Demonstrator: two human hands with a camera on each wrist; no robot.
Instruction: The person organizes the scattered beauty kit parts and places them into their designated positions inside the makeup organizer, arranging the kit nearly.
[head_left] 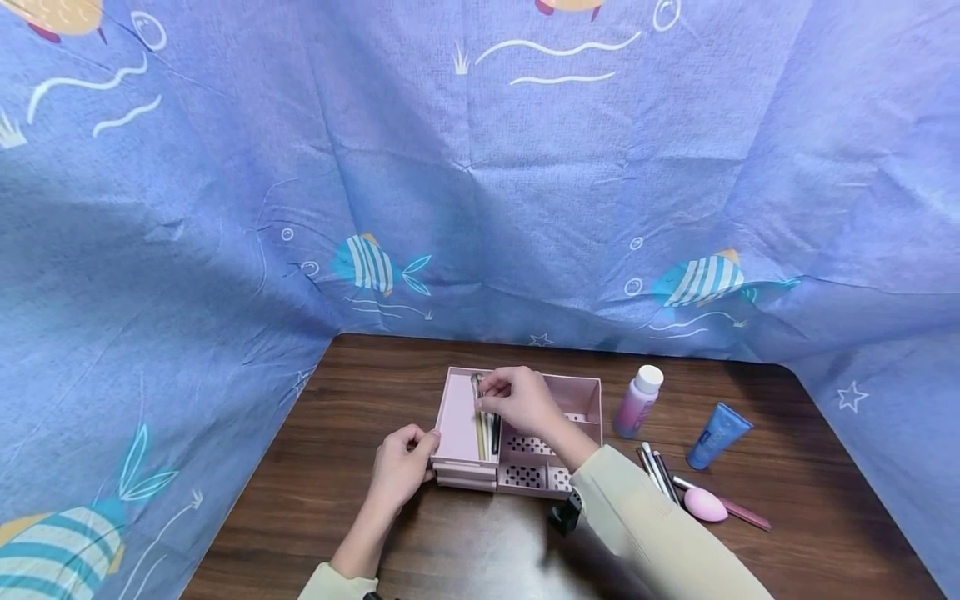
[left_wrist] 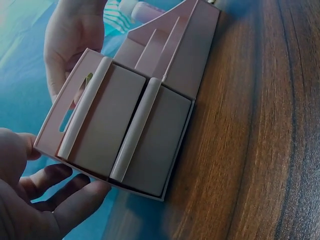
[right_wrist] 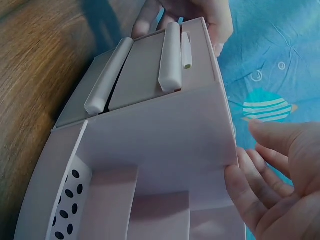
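Observation:
A pink desktop organizer point(head_left: 460, 412) stands on the table, with a shallow top tray on its left and deeper compartments on its right. Several slim makeup brushes point(head_left: 482, 437) lie lengthwise along the tray's right side. My left hand point(head_left: 401, 467) grips the organizer's front left corner, thumb at the top edge and fingers along the side by two drawers point(left_wrist: 107, 120). Over the brushes hovers my right hand point(head_left: 525, 404), its fingers bent loosely. In the right wrist view its fingertips point(right_wrist: 237, 177) touch the organizer's wall; no brush shows between them.
Right of the organizer stand a pink bottle point(head_left: 636, 408) with a white cap and a blue tube point(head_left: 717, 435). Nearer the front right lie more brushes point(head_left: 658, 471), a pink makeup sponge point(head_left: 706, 504) and a dark red stick point(head_left: 747, 515). A blue fish-print cloth point(head_left: 480, 208) hangs behind the table.

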